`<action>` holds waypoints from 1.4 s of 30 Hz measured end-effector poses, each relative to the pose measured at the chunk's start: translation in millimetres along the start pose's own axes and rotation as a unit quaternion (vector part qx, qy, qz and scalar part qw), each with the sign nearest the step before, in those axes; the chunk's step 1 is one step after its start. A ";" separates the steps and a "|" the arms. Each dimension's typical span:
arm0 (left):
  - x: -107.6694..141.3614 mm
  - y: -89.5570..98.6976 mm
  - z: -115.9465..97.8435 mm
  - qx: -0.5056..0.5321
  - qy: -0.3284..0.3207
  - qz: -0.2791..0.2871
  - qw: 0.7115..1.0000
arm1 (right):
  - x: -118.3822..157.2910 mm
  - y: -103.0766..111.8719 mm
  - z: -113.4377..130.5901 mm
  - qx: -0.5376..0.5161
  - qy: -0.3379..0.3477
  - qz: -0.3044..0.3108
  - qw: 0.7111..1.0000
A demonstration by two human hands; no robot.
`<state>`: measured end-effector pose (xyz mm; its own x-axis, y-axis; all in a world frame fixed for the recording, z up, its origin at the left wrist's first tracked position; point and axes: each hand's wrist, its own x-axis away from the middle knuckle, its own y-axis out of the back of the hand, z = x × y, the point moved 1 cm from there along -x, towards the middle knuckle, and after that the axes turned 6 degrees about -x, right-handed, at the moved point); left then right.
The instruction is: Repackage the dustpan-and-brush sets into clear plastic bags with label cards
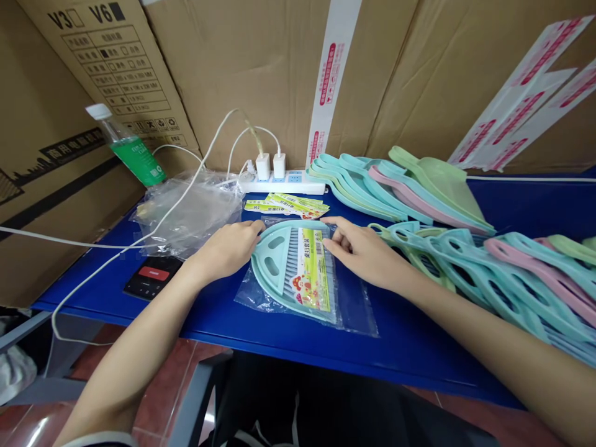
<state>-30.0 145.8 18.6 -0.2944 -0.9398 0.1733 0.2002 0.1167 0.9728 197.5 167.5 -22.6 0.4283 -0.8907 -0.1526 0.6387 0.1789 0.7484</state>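
A clear plastic bag point(358, 313) lies flat on the blue tabletop in front of me. Inside it are a mint-green dustpan point(267, 264), a small brush with grey-blue bristles point(292, 257) and a yellow-green printed label card point(314, 267). My left hand point(233, 248) is closed at the upper left rim of the bagged dustpan, its fingertips partly hidden. On the upper right side, my right hand point(356, 248) has its index finger stretched to the rim and its thumb apart, touching near the card; its other fingers are curled.
Stacked dustpans point(372, 186) and a pile of brushes point(493, 273) occupy the right side. Loose label cards point(288, 203) lie below a white power strip point(284, 184). Empty plastic bags point(186, 208), a phone point(153, 277), a bottle point(135, 158) and white cables are left; cardboard boxes point(261, 56) stand behind.
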 end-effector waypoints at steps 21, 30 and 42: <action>17.0 -1.9 -32.5 0.015 -0.240 -0.215 0.947 | -3.0 3.1 -3.3 0.215 0.062 -0.013 0.974; 19.3 -21.6 -50.0 0.101 -0.423 -0.133 0.891 | -2.3 7.3 0.3 0.299 0.073 -0.008 0.951; 20.8 -19.4 -53.9 0.051 -0.427 -0.125 0.894 | 2.9 11.0 13.9 0.360 0.017 0.074 0.930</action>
<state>10.3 106.7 -4.9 -0.9329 -0.3578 -0.0403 -0.0458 0.0070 0.9989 196.9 161.1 -5.8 0.5054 -0.8625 -0.0250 -0.0165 -0.0386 0.9991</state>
